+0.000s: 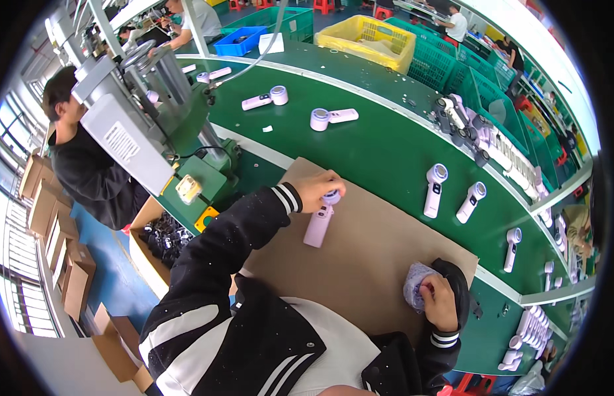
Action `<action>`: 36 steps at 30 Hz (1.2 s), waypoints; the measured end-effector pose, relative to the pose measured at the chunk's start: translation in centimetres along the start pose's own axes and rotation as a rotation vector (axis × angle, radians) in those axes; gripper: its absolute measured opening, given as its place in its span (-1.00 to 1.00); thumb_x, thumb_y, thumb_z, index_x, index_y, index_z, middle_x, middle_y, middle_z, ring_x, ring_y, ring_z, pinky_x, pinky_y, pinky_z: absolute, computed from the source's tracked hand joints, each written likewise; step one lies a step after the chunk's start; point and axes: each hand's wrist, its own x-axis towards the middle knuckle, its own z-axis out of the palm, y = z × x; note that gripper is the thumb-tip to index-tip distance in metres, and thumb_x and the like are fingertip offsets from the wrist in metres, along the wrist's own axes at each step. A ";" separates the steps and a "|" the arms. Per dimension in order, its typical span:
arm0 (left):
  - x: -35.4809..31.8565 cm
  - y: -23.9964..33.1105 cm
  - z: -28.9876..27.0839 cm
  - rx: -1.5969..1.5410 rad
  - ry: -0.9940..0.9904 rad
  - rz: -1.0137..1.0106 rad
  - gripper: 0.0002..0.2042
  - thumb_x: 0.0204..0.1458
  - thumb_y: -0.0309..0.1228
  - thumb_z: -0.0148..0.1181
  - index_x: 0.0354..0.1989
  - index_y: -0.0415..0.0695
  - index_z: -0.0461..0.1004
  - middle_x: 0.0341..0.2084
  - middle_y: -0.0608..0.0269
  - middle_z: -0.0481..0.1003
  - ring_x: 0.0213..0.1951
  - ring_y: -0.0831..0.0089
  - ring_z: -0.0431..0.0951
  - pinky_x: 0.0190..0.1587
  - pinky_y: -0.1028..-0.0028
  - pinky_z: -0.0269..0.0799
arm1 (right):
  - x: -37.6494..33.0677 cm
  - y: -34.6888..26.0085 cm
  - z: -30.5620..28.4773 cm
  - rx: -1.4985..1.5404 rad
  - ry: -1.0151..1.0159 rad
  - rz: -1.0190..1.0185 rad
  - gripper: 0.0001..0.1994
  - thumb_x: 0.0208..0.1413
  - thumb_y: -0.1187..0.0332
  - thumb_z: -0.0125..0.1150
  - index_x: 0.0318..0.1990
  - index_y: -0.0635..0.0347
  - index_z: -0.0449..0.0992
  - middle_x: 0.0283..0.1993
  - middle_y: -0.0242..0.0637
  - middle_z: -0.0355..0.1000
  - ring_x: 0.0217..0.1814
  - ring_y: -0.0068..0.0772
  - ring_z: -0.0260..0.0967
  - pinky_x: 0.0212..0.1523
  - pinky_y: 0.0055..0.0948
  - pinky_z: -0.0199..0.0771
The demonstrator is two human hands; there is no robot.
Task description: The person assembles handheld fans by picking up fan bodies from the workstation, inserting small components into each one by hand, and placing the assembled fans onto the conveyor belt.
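Note:
My left hand (322,191) is closed round the round head of a pink handheld fan (317,228). Its handle points toward me over a brown cardboard sheet (366,261). Off to the right, my right hand (442,305) has its fingers bent into a clear plastic bag (414,280) with a purplish tint. Whatever those fingertips pinch is hidden. A black, soft-looking thing (456,280) lies against the bag and the back of that hand.
Several pink and white fans, one of them a fan (436,191), lie along the green conveyor belt (379,155). A press machine (132,132) stands left, near a co-worker in black (82,152). Beyond the belt are a yellow crate (366,41) and green crates (429,63).

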 end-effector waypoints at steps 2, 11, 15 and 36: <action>-0.9 -0.7 1.0 0.122 0.075 0.146 -0.42 -0.28 -0.72 0.00 0.02 0.05 0.32 0.03 0.14 0.30 0.01 0.07 0.37 0.07 0.31 0.32 | -0.1 0.0 0.0 0.091 0.018 0.042 -0.89 0.01 0.56 0.07 -0.29 0.22 0.39 -0.36 -0.22 0.39 -0.33 -0.20 0.32 -0.23 -0.39 0.32; -9.6 -3.9 -7.0 0.423 0.254 -0.189 -0.49 -0.15 -0.48 0.06 0.10 -0.04 0.33 -0.04 0.05 0.45 -0.07 0.02 0.46 -0.05 0.21 0.41 | -2.0 -0.3 0.0 0.491 0.396 0.126 -0.89 0.13 0.62 -0.04 -0.26 0.24 0.40 -0.32 -0.26 0.39 -0.36 -0.46 0.33 -0.23 -0.56 0.32; -13.3 -4.5 -8.9 0.612 -0.053 -0.529 -0.62 -0.08 -0.27 0.11 -0.03 -0.03 0.39 -0.16 0.11 0.49 -0.15 0.07 0.49 -0.13 0.13 0.39 | -1.6 -1.1 0.8 0.558 0.512 0.051 -0.87 0.13 0.64 -0.05 -0.24 0.25 0.41 -0.31 -0.28 0.39 -0.37 -0.50 0.33 -0.24 -0.57 0.33; -12.3 -0.6 -8.4 0.465 0.562 -0.384 -0.87 -0.13 -0.46 0.15 -0.40 -0.10 0.36 -0.56 0.19 0.47 -0.46 0.15 0.47 -0.43 0.30 0.38 | 12.4 -10.6 14.8 1.171 0.175 -0.038 -0.88 0.22 0.50 -0.03 -0.15 0.25 0.42 -0.28 -0.23 0.46 -0.34 -0.41 0.37 -0.20 -0.52 0.39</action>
